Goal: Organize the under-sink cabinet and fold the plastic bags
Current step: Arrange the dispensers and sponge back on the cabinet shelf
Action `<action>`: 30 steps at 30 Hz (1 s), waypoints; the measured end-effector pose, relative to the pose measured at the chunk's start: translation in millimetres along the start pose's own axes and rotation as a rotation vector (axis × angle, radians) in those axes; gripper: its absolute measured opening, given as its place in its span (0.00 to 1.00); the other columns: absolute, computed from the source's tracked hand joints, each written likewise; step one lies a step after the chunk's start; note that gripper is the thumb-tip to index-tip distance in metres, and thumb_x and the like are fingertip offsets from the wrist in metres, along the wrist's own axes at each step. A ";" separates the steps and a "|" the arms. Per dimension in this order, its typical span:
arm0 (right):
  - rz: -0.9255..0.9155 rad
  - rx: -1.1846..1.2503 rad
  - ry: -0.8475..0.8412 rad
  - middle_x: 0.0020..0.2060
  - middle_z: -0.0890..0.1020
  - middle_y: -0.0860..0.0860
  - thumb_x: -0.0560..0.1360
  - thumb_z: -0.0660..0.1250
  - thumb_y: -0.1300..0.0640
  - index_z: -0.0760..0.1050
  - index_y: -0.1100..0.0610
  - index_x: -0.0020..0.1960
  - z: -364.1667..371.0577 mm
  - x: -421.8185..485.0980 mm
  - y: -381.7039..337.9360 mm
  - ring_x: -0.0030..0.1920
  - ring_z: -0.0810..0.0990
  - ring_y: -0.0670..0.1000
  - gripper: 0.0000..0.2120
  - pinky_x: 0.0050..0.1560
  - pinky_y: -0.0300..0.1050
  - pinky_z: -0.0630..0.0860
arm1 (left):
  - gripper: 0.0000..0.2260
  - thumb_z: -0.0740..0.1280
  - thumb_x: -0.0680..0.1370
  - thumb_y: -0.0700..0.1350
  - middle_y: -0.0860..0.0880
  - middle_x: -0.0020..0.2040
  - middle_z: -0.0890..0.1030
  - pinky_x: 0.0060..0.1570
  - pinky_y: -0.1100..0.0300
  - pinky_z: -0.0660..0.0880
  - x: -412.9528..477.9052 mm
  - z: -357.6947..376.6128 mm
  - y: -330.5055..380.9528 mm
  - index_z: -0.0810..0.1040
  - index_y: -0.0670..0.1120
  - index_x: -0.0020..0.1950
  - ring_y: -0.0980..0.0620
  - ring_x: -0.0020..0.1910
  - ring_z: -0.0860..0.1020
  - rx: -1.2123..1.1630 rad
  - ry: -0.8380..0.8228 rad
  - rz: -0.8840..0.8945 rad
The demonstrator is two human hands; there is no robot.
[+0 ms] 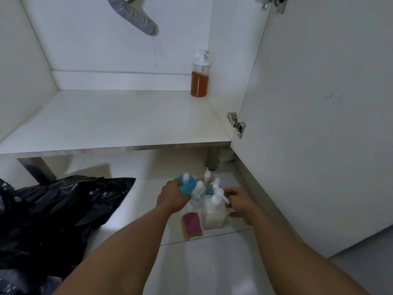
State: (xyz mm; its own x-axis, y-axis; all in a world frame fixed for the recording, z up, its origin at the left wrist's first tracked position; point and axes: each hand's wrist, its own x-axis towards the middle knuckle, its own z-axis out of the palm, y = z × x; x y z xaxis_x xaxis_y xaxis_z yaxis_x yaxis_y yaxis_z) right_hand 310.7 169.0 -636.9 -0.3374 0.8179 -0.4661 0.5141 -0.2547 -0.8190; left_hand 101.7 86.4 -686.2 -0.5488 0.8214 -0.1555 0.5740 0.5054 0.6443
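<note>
Several pump bottles stand in a cluster on the floor tiles below the open white cabinet (119,118). My left hand (173,195) is wrapped around the blue-liquid bottle (188,184) at the cluster's left. My right hand (241,202) touches the right side of the cluster beside the square white bottle (213,216), fingers spread around a pump head; its grip is unclear. A pink and yellow sponge (191,225) lies in front. One amber-liquid pump bottle (199,78) stands alone at the cabinet's back right corner. Black plastic bags (53,211) are heaped on the floor at left.
A grey corrugated drain hose (136,17) hangs from the cabinet top. The open cabinet door (319,113) stands close on the right, its hinge (237,124) at shelf level. Cabinet legs show under the shelf edge.
</note>
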 end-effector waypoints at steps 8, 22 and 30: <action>-0.098 -0.269 -0.189 0.64 0.76 0.56 0.71 0.67 0.71 0.68 0.52 0.73 -3.6 8.3 9.7 0.60 0.78 0.59 0.34 0.45 0.47 0.78 | 0.26 0.74 0.70 0.51 0.46 0.60 0.77 0.55 0.53 0.76 1.9 31.1 2.8 0.74 0.47 0.66 0.46 0.57 0.77 0.030 0.006 -0.047; -0.243 -0.418 -0.165 0.66 0.73 0.49 0.62 0.83 0.59 0.65 0.52 0.74 5.6 29.0 29.1 0.64 0.72 0.51 0.46 0.59 0.43 0.71 | 0.40 0.76 0.73 0.48 0.38 0.72 0.67 0.67 0.48 0.71 48.3 34.2 -10.5 0.59 0.40 0.79 0.38 0.68 0.72 -0.046 0.025 -0.071; -0.263 -0.430 -0.139 0.64 0.74 0.48 0.60 0.84 0.58 0.65 0.52 0.73 10.7 33.1 29.9 0.62 0.73 0.51 0.46 0.56 0.42 0.70 | 0.26 0.78 0.70 0.47 0.39 0.58 0.76 0.51 0.57 0.72 53.6 36.6 -14.8 0.75 0.39 0.63 0.41 0.58 0.76 -0.096 0.046 -0.094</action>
State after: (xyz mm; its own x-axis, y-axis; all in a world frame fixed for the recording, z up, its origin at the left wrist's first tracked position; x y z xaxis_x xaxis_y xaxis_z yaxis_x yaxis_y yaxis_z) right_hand 306.5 182.9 -680.4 -0.5852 0.7421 -0.3268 0.6655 0.2093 -0.7164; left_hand 86.0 132.7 -731.4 -0.6264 0.7571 -0.1854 0.4589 0.5505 0.6974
